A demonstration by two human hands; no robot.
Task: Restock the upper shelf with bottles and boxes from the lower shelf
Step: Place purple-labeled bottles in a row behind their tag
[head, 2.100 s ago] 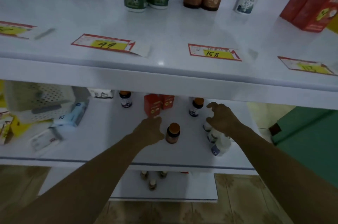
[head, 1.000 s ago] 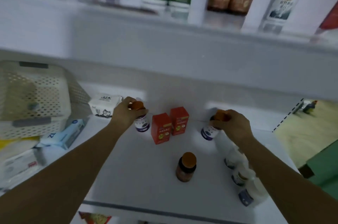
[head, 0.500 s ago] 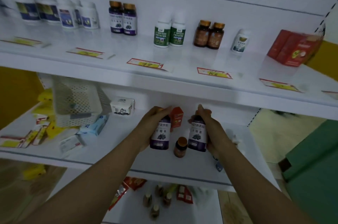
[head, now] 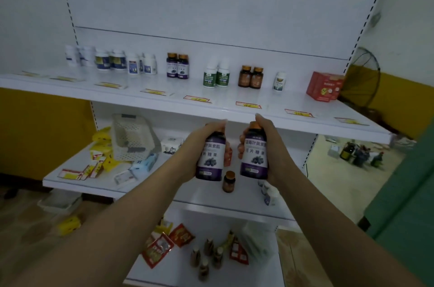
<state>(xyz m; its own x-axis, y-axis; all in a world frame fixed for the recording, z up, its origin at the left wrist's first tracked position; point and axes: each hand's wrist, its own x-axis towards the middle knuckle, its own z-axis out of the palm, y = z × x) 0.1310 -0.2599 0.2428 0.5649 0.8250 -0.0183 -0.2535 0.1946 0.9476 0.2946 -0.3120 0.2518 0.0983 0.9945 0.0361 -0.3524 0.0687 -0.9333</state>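
- Left hand (head: 201,134) grips a purple-labelled dark bottle (head: 209,160); right hand (head: 273,143) grips an identical second bottle (head: 254,157). Both bottles are upright, side by side, apart.
- Caps sit just below the white upper shelf (head: 164,106) front edge, above the white lower shelf (head: 206,196).
- Bare shelf surface lies before the matching purple pair (head: 177,66).
- Small amber orange-capped bottle (head: 228,181) stands beneath, between them.
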